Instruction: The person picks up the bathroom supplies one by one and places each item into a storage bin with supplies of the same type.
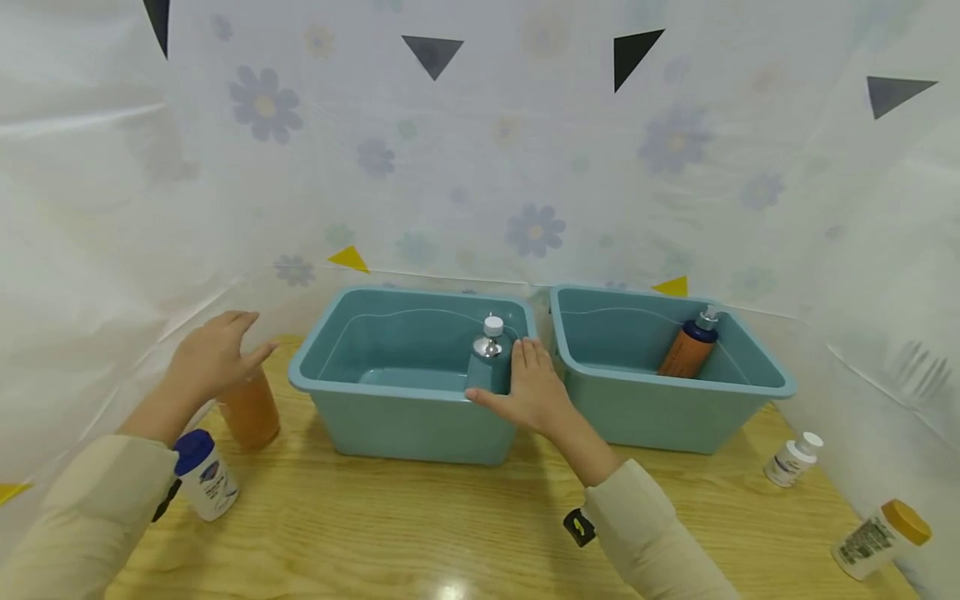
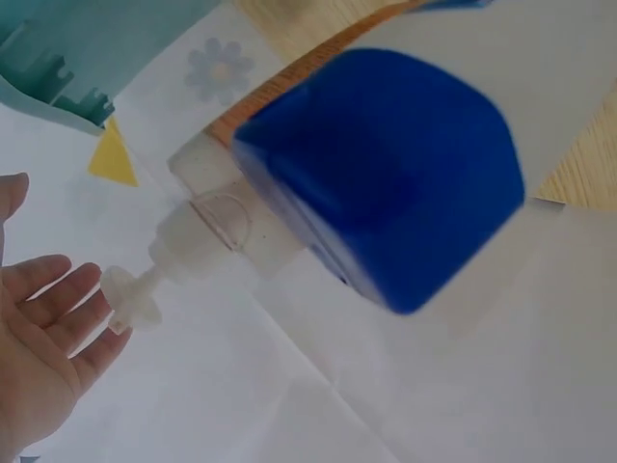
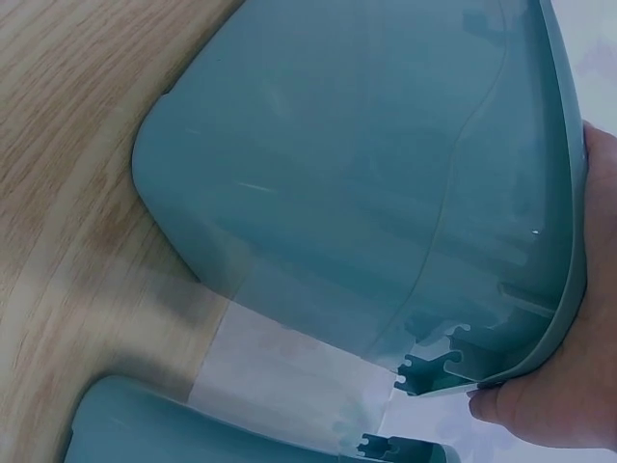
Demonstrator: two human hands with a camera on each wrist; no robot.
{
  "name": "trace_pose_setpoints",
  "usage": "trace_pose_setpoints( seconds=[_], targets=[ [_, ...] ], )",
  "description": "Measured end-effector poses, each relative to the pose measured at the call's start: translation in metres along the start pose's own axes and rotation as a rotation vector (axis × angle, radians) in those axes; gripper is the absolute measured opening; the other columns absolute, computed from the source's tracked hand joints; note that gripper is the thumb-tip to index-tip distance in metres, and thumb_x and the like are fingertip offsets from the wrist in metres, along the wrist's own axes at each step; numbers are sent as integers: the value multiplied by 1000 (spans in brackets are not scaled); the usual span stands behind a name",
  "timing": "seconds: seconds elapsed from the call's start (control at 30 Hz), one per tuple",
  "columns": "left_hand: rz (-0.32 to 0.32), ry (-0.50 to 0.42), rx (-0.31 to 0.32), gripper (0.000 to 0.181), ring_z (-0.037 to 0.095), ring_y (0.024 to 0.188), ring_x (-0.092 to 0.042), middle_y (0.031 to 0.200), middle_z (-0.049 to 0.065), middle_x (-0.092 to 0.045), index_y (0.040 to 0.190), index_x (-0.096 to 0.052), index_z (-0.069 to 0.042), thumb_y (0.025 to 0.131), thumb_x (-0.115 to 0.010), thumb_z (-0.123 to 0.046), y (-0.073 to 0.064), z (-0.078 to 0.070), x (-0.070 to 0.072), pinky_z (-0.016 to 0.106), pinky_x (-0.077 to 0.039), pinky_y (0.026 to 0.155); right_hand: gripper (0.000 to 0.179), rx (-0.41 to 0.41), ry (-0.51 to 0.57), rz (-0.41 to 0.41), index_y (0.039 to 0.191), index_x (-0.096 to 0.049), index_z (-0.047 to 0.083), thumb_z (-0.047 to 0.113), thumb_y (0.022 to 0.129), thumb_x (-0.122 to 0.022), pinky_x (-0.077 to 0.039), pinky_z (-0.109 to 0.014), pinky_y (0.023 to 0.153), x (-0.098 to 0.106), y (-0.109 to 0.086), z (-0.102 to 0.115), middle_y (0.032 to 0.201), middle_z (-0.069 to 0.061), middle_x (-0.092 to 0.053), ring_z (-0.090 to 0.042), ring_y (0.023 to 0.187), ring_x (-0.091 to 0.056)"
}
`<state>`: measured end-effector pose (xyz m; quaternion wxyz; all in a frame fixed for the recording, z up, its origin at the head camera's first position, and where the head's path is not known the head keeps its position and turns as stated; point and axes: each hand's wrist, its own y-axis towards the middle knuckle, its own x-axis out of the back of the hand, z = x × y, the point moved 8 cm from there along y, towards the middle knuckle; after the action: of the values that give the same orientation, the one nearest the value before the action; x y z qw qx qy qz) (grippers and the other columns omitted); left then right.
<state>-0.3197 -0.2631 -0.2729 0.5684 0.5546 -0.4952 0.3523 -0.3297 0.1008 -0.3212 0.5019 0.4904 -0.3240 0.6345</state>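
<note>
Below the right hand (image 1: 531, 389) spreads a wood-grain table (image 1: 450, 525); beyond that hand hangs a flowered white sheet (image 1: 465, 150) with dark triangles (image 1: 433, 55).

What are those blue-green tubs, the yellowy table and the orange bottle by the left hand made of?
Left blue-green tub and right blue-green tub: probably smooth plastic, with moulded rims and a soft shine.
Yellowish table: shiny wood or laminate, I can't tell which; grain lines show.
Orange pump bottle: smooth, perhaps plastic; its shoulder looks see-through, so maybe glass.
</note>
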Motion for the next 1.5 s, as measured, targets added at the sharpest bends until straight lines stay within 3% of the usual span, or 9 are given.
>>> trace_pose_setpoints(
  seconds=[0.73,1.5],
  targets=[
    [8,35,-3,62,54,109,-45,123,40,-45,124,-43,21,89,-60,-27,-1,19,1,61,-39,90,104,12,-47,-13,145,-15,-9,67,83,-48,-7,-48,117,1,0,2,152,-26,-14,-37,143,-7],
    [46,38,30,61,53,105,-47,119,41,-47,123,-43,21,88,-58,-27,0,30,-6,60,-41,89,102,10,-60,-7,145,-15,-9,65,83,-49,-8,-48,117,1,0,5,152,-26,-15,-38,143,-9]
  ],
)
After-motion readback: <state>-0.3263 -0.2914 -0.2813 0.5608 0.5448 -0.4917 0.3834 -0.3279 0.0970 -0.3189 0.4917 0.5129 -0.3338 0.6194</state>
